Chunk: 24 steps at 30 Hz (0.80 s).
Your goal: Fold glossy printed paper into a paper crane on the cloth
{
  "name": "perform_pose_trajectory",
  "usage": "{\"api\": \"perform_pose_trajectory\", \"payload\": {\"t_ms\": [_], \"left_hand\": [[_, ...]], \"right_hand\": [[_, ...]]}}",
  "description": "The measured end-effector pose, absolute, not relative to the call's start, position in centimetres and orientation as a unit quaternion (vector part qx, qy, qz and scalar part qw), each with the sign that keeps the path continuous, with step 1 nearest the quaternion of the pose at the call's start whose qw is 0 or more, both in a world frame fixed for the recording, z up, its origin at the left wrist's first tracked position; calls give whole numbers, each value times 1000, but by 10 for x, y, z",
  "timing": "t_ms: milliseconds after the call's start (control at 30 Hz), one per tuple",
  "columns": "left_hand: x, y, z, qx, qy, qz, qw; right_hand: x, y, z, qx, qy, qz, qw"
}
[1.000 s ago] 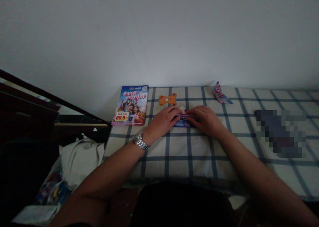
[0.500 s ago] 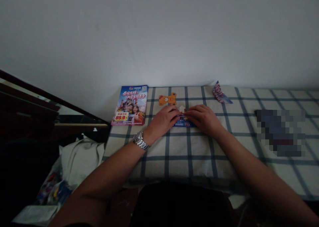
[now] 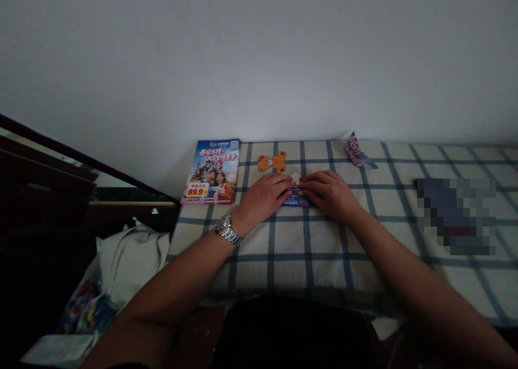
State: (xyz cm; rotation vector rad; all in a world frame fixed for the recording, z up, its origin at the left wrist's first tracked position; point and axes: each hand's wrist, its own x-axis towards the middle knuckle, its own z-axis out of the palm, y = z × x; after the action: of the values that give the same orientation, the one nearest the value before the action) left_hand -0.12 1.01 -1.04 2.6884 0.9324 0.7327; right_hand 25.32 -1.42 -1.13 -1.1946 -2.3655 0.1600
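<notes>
A small folded piece of printed paper (image 3: 297,200), blue with a pale pointed top, lies on the checked cloth between my hands. From its left side my left hand (image 3: 267,194), with a metal watch at the wrist, presses its fingertips on the paper. My right hand (image 3: 329,194) has its bent fingers closed on the paper's right side. Both hands partly cover it, so its full shape is hidden. Just behind my left hand is a flat orange bear cutout (image 3: 272,163).
A stack of printed flyers (image 3: 212,172) lies at the left end of the checked tablecloth (image 3: 327,255). A folded paper piece (image 3: 356,152) stands near the wall. A blurred dark object (image 3: 453,212) lies on the right. White bags (image 3: 131,258) are below, left of the table.
My fingers have shifted slightly on the folded paper, both hands staying at its sides. Everything else has kept its place.
</notes>
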Motion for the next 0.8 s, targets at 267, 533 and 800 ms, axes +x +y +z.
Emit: {"api": "perform_pose_trajectory", "payload": {"t_ms": [267, 533, 800], "left_hand": [[-3, 9, -8, 925, 299, 219, 86], [-2, 6, -3, 929, 296, 206, 81], [-1, 5, 1, 935, 267, 208, 104]], "right_hand": [[253, -15, -12, -436, -862, 59, 251], [254, -15, -13, -435, -864, 60, 248], [254, -16, -13, -438, -863, 50, 247]]}}
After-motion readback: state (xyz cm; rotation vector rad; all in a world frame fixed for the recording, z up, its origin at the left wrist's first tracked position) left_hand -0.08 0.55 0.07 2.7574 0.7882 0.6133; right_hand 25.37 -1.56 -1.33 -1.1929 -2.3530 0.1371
